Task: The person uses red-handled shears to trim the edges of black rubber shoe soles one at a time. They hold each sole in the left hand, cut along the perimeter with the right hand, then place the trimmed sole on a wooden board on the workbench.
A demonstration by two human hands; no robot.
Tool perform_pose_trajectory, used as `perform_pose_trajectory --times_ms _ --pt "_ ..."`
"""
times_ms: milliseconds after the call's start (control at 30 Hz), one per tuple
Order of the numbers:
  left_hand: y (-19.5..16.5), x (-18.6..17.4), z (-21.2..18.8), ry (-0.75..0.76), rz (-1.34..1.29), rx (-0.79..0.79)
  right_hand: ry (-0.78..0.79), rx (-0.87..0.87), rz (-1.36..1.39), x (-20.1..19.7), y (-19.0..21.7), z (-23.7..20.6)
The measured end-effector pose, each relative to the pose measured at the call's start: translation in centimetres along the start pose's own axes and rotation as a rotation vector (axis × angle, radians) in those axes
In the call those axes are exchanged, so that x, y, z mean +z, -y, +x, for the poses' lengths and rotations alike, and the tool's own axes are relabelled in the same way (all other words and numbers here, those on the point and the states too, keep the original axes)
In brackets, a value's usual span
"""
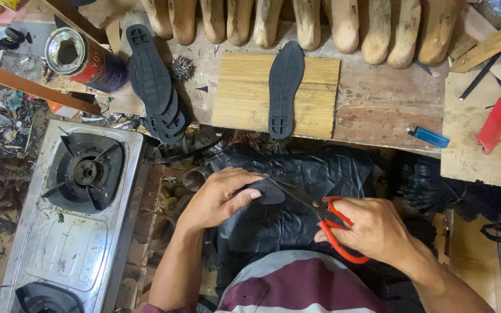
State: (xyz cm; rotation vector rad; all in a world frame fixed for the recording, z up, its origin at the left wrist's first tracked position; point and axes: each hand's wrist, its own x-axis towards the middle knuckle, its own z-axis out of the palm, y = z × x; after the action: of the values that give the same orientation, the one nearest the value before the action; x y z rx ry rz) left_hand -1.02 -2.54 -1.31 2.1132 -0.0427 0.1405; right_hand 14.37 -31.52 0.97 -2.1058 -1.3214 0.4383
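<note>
Over the lap: right hand (378, 229) clenched in red-handled scissors (326, 217), blades aimed up-left into small black rubber piece (268, 191) just beyond; left hand (218, 197) fingers (244, 197) pinching that piece from its left.

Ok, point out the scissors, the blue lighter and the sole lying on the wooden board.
scissors (338, 227), head view, on the red handle loops.
blue lighter (430, 137), head view, on its blue body.
sole on the wooden board (285, 87), head view, on its middle.
</note>
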Motion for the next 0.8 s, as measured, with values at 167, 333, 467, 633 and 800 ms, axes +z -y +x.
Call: perform_pose_trajectory --times_ms 167,333,467,633,800 --pt "1.8 1.0 -0.8 -0.166 -0.405 -0.048 -0.048 0.064 0.296 2.2 -2.3 -0.2" --pt "4.6 4.6 -1.1 -0.449 -0.943 -0.137 0.009 0.223 0.336 3.9 -2.4 0.0" --pt "5.7 6.7 -1.1 -0.526 -1.059 -0.102 -0.003 0.189 0.216 4.3 -0.3 0.9" --pt "5.3 7.3 -1.3 -0.451 -0.981 -0.154 -0.132 0.040 0.071 3.2 2.0 2.6" --pt "3.9 5.8 -1.4 -0.341 -0.869 -0.180 -0.156 -0.060 0.019 1.8 2.6 3.0"
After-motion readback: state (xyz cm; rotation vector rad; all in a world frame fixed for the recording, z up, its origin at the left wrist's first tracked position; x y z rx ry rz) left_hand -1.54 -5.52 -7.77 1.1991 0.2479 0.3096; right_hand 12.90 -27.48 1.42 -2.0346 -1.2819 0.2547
